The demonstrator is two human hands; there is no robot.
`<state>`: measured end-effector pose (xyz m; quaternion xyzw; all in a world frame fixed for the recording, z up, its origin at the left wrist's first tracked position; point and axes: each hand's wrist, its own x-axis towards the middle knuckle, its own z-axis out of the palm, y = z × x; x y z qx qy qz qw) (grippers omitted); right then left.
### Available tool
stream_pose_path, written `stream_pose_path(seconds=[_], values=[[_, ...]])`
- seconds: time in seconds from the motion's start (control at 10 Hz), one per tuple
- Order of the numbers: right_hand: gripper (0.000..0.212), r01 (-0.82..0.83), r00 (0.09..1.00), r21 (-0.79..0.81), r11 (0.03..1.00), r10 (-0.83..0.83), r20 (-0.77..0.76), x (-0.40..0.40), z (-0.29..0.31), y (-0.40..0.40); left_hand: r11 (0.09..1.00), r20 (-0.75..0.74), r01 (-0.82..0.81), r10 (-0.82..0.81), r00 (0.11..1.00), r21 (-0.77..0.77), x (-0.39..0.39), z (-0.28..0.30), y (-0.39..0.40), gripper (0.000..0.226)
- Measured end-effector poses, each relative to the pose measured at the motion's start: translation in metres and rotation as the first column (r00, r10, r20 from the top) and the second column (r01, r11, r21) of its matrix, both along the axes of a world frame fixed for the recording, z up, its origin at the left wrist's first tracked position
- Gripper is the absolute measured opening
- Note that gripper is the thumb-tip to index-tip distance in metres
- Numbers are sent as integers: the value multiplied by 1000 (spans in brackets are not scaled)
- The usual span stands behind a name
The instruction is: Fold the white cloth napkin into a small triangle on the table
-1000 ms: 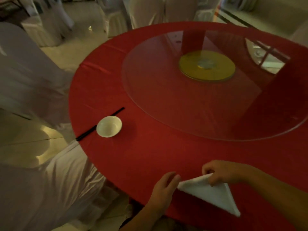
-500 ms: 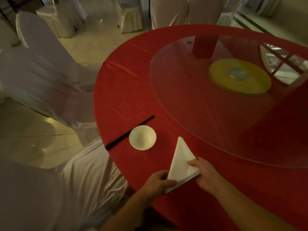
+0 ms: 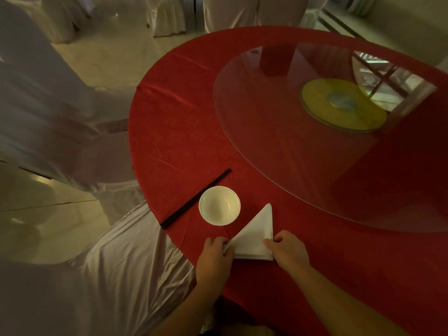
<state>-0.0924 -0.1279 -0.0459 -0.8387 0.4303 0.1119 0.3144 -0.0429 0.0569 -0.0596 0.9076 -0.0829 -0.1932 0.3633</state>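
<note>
The white cloth napkin (image 3: 254, 236) lies flat on the red tablecloth (image 3: 184, 132) as a small triangle, its tip pointing away from me. My left hand (image 3: 214, 259) pinches the napkin's near left corner. My right hand (image 3: 288, 252) grips the near right corner, fingers curled over the edge. Both hands rest on the table near its front edge.
A white bowl (image 3: 219, 205) sits just left of the napkin's tip, with black chopsticks (image 3: 196, 197) lying beyond it. A glass turntable (image 3: 327, 141) on a yellow base (image 3: 343, 107) fills the table's middle. White-covered chairs (image 3: 101, 275) stand at the left.
The napkin has been turned from lying sideways to tip pointing away, and set down flat beside the bowl. Both hands now hold its near corners. The camera has swung left.
</note>
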Motion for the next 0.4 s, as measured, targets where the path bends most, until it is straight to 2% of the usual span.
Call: stream_pose_path(seconds=[0.2, 0.3, 0.4], values=[[27, 34, 999, -2, 999, -34, 42, -12, 5, 1, 998, 24, -5, 3, 1000, 62, -4, 1, 3, 34], [32, 17, 998, -29, 999, -16, 60, -27, 10, -4, 998, 100, 5, -12, 995, 70, -9, 4, 6, 37], [30, -1, 999, -66, 998, 4, 48, -48, 22, -16, 979, 347, 181, -202, 916, 92, -22, 13, 2, 36]])
